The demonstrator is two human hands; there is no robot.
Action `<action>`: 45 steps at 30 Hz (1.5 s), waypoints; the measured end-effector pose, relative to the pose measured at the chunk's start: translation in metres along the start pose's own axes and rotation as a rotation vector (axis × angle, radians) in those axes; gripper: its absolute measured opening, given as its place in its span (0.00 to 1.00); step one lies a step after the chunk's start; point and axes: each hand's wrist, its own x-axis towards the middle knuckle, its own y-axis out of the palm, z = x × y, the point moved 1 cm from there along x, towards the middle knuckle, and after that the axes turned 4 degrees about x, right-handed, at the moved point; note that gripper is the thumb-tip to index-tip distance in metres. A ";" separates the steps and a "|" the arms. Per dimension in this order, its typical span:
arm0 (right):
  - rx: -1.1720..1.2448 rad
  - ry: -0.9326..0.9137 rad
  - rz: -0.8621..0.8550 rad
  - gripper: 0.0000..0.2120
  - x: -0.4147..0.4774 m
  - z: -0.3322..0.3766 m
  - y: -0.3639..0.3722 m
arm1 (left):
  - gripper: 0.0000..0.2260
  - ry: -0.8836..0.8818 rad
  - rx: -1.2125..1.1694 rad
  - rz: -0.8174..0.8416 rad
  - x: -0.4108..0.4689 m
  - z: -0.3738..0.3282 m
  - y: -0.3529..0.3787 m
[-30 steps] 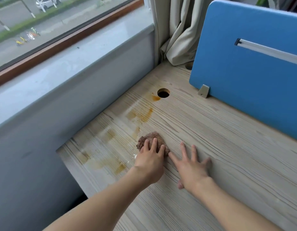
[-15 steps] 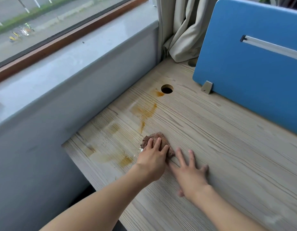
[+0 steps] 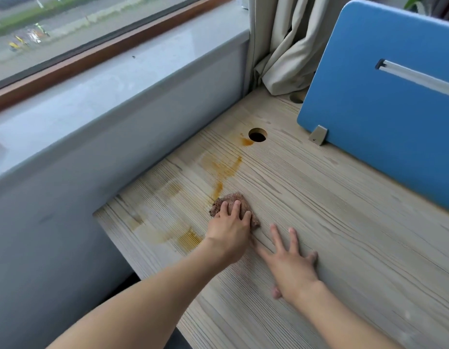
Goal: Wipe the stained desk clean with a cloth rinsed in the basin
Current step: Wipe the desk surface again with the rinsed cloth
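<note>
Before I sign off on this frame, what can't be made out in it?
Basin: nowhere in the head view, outside the frame.
Cloth: head view, the left hand covers most of it, so its fold is unclear.
Stains: head view, any part under cloth and hand is hidden.
Far hole: head view, partly behind the blue divider.

Desk point(image 3: 344, 235) sits against the wall under window sill point(image 3: 117, 84), sill on its left; left hand point(image 3: 229, 235) on cloth point(image 3: 233, 199), toward desk's left side; right hand point(image 3: 289, 263) flat on desk just right of it, beside the cloth; stains point(image 3: 223, 167) run from cloth back to cable hole point(image 3: 257, 135); divider panel point(image 3: 369, 109) stands on desk at far right, bracket point(image 3: 318, 135) right of hole; curtain point(image 3: 281, 59) hangs in the corner behind.
</note>
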 end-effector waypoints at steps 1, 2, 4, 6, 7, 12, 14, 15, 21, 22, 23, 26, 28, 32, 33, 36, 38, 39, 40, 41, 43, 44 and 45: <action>0.001 0.002 0.001 0.55 0.000 -0.001 0.000 | 0.31 -0.012 -0.002 -0.007 0.000 -0.003 0.000; 0.003 0.001 0.006 0.55 0.001 0.000 0.000 | 0.31 -0.021 -0.008 -0.004 -0.004 -0.007 0.001; 0.003 -0.002 -0.001 0.55 0.002 -0.001 0.001 | 0.31 -0.016 -0.008 0.015 -0.013 -0.016 0.006; -0.004 -0.001 -0.009 0.55 0.002 -0.001 0.001 | 0.32 0.007 0.000 0.028 -0.020 -0.018 0.011; -0.009 -0.003 -0.010 0.55 0.002 0.000 0.002 | 0.32 0.007 -0.009 0.024 -0.019 -0.014 0.010; -0.012 -0.014 -0.025 0.57 0.004 -0.002 0.003 | 0.32 -0.052 -0.048 -0.002 -0.009 -0.003 0.005; -0.015 -0.014 -0.025 0.56 0.003 -0.002 0.001 | 0.33 -0.060 -0.031 0.023 -0.019 -0.012 0.011; -0.016 -0.015 -0.022 0.56 0.002 -0.003 0.000 | 0.34 -0.055 -0.019 0.036 -0.023 -0.016 0.015; -0.040 -0.064 0.002 0.52 -0.005 0.017 0.002 | 0.32 -0.073 -0.081 0.033 -0.023 0.005 0.011; -0.039 -0.080 0.030 0.53 -0.005 0.024 0.004 | 0.32 -0.084 -0.081 0.028 -0.022 0.007 0.010; -0.042 -0.082 0.053 0.54 -0.005 0.029 0.006 | 0.32 -0.087 -0.080 0.028 -0.023 0.004 0.011; -0.061 -0.064 0.037 0.53 -0.005 0.036 0.010 | 0.33 -0.076 -0.036 0.054 -0.032 -0.005 0.023; -0.052 -0.067 0.016 0.53 -0.004 0.037 0.012 | 0.33 -0.055 -0.028 0.064 -0.036 -0.001 0.029; -0.050 -0.060 -0.004 0.54 -0.004 0.037 0.012 | 0.32 -0.087 -0.086 0.036 -0.029 0.020 0.021; -0.050 -0.058 -0.006 0.54 -0.004 0.036 0.011 | 0.32 -0.094 -0.081 0.038 -0.029 0.018 0.019; -0.045 -0.054 -0.005 0.55 -0.004 0.037 0.009 | 0.33 -0.099 -0.047 0.070 -0.043 0.004 0.027; -0.040 -0.048 0.003 0.55 -0.006 0.037 0.008 | 0.33 -0.075 -0.030 0.065 -0.051 0.003 0.032; -0.037 -0.047 0.007 0.56 -0.007 0.037 0.008 | 0.32 -0.067 -0.038 0.057 -0.052 0.007 0.032; -0.035 -0.049 0.006 0.56 -0.007 0.037 0.007 | 0.32 -0.067 -0.049 0.045 -0.049 0.013 0.031; -0.032 -0.052 0.005 0.57 -0.007 0.037 0.006 | 0.32 -0.075 -0.058 0.036 -0.045 0.019 0.028; -0.036 -0.054 0.008 0.58 -0.008 0.038 0.006 | 0.32 -0.112 -0.065 0.025 -0.040 0.024 0.027; -0.037 -0.051 0.011 0.58 -0.008 0.037 0.006 | 0.32 -0.124 -0.067 0.026 -0.041 0.021 0.028; -0.037 -0.049 0.014 0.58 -0.008 0.038 0.006 | 0.33 -0.129 -0.068 0.036 -0.045 0.015 0.029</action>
